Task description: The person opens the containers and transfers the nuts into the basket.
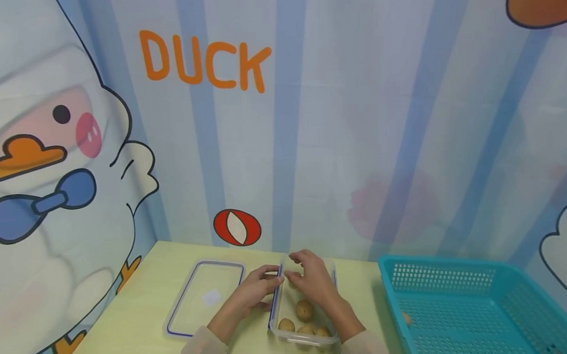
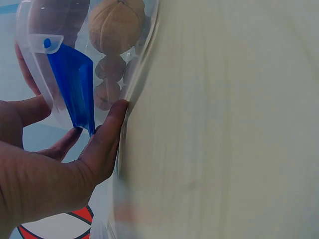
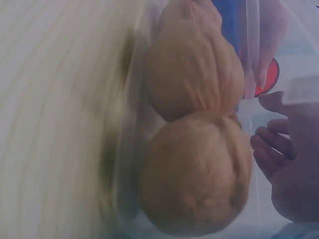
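A clear plastic food container (image 1: pixel 275 323) with blue latches stands on the table, with several walnuts (image 1: pixel 304 310) inside, mostly at its near end. My left hand (image 1: pixel 256 288) holds the container's left side, thumb at the rim and fingers along the outer wall by a blue latch (image 2: pixel 75 84). Over the container's far part is my right hand (image 1: pixel 312 277), fingers bent and spaced apart. No walnut shows between them in the right wrist view, where large walnuts (image 3: pixel 194 174) appear through the clear wall beside the right hand (image 3: pixel 294 154).
A clear lid with a blue seal (image 1: pixel 192 284) lies left of the container. To the right stands a turquoise plastic basket (image 1: pixel 446 265) with a walnut (image 1: pixel 406 318) by its left wall. Behind the pale yellow table (image 1: pixel 358 294) hangs a printed curtain (image 1: pixel 329 144).
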{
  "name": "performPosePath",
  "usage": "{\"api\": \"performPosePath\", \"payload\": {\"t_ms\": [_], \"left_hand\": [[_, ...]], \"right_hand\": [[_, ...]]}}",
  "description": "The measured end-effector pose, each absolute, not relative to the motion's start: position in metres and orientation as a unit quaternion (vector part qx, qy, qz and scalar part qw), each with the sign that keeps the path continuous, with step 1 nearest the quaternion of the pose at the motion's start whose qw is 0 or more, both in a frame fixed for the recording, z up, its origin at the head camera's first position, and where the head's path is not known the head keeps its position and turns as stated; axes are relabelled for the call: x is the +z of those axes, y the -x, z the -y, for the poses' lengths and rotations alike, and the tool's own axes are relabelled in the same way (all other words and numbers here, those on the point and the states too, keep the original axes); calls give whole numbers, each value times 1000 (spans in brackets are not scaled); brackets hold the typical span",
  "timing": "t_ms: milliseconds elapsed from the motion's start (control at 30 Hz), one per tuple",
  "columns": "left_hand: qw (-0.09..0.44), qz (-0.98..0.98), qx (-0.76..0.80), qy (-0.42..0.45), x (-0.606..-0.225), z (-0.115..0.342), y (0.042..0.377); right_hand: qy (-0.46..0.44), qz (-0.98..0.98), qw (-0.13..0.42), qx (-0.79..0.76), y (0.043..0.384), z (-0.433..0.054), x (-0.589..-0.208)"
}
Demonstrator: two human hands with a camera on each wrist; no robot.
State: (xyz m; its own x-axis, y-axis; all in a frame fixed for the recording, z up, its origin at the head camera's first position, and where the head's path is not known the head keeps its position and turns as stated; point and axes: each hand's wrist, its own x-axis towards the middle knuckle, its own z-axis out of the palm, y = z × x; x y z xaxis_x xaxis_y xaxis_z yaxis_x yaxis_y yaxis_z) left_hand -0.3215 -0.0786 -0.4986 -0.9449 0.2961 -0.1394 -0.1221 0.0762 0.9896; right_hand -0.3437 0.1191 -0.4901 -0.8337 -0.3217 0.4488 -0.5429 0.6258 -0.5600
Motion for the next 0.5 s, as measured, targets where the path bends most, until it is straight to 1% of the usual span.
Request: {"api": "performPosePath", "payload": {"t_ms": [300,500], "left_hand": [[153,-719,675,-58,-498,82,321],[148,-723,672,-60,-497,79,320]], "right_hand": [[-245,894,119,355,347,-113,-494],[-250,905,122,323,344,-115,-498]]}}
